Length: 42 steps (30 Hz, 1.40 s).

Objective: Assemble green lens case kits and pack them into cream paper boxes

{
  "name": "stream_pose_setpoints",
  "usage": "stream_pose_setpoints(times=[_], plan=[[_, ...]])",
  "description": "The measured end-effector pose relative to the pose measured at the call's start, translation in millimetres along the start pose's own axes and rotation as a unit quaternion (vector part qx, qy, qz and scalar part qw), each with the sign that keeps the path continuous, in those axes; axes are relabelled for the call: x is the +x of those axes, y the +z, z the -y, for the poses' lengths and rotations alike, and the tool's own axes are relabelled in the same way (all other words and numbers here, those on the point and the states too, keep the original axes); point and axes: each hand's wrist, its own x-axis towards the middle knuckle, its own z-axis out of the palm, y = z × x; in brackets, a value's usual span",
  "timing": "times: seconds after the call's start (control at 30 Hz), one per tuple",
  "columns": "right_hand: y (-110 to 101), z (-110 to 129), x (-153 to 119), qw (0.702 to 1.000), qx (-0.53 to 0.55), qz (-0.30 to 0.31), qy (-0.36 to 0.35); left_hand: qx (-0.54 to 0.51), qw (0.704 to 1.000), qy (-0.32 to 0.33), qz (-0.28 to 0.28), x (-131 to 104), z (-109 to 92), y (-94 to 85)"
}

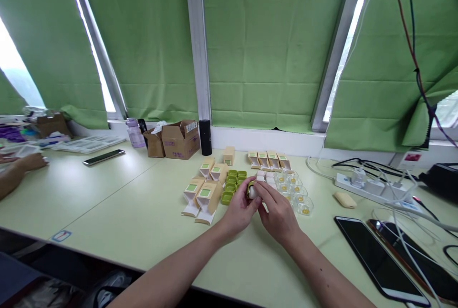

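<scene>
My left hand and my right hand meet over the pale green table, both gripping one small white piece with a green cap. Just behind them lie several loose green caps, small white pieces and clear plastic shells with yellow centres. Open tan cartons with green labels stand to the left of my hands. A further row of such cartons sits behind.
Two phones lie at the right front beside a power strip with cables. Cardboard boxes, a black cylinder and a bottle stand by the window sill. Another phone lies left. Another person's hand rests far left.
</scene>
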Motion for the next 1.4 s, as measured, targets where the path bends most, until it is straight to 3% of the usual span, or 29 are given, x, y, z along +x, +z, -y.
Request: stream_pose_setpoints(times=[0.17,0.87,1.4], plan=[[1.4,0.9,-0.4,1.0,0.003,-0.012,0.003,0.045,0.998,-0.029,-0.033,1.7,3.0,-0.7],[3.8,-0.3,-0.8,1.0,-0.005,-0.016,-0.003,0.115,0.992,-0.012,-0.051,-0.5,11.1,-5.3],[2.2,-1.2,-3.1,0.997,0.064,0.018,0.041,0.07,0.996,-0.011,-0.051,1.5,5.0,-3.0]])
